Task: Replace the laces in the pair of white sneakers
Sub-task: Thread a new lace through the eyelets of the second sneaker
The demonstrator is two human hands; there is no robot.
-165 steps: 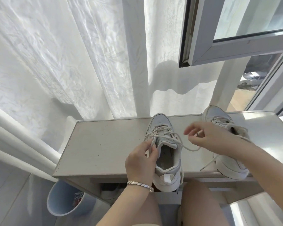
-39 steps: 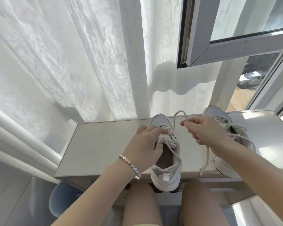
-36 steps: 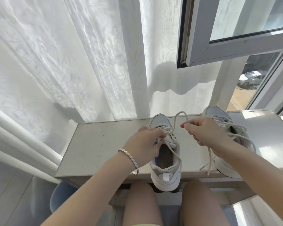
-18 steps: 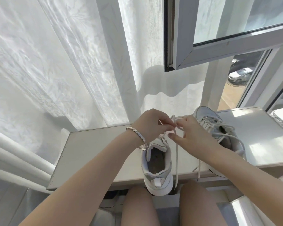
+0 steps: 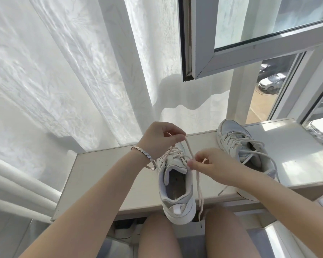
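Two pinches on one lace [image 5: 189,150], left hand [image 5: 160,140] high, right hand [image 5: 213,168] low (over sneaker [image 5: 177,192])

The left hand [image 5: 162,140] covers the toe of the near sneaker [image 5: 177,192], hiding its far eyelets. The right hand [image 5: 218,168] and its forearm hide the heel of the right sneaker [image 5: 237,146]. Fingertips of both hands conceal the lace [image 5: 197,183] where they pinch it. Dark shapes [image 5: 123,227] under the bench [image 5: 104,175] are too shadowed to identify.
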